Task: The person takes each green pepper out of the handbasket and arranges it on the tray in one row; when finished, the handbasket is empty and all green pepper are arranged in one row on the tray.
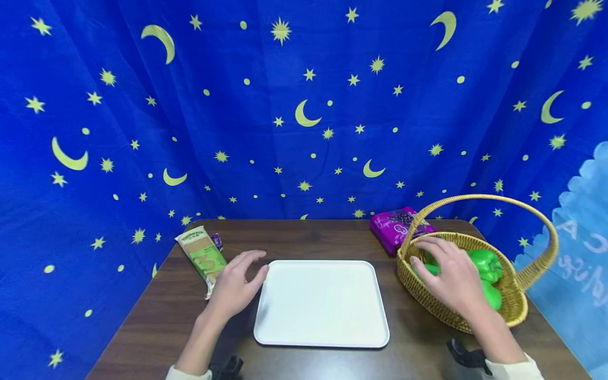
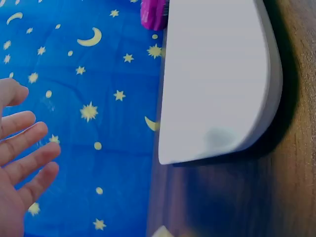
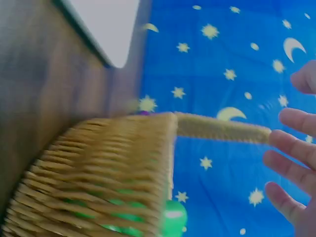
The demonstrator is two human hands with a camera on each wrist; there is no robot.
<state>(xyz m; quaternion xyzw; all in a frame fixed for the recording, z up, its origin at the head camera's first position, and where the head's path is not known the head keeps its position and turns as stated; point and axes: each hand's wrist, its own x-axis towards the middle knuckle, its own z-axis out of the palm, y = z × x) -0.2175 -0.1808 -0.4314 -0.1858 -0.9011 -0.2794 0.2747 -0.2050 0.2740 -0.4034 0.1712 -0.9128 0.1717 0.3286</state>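
A person's right hand (image 1: 451, 277) is hovering, fingers spread and empty, over a wicker basket (image 1: 437, 311) where green peppers (image 1: 484, 265) are lying; the left hand (image 1: 235, 287), likewise empty-fingered, is hanging beside a white tray (image 1: 321, 303). The arched handle (image 1: 484, 197) is possibly inviting a snag, should the right wrist swing wide.

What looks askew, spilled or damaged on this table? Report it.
Nothing looks spilled or damaged. The packet lies slanted to the table's left edge, and a faint grey patch dulls the tray near its left side, perhaps just a reflection. The basket stands upright, peppers inside.
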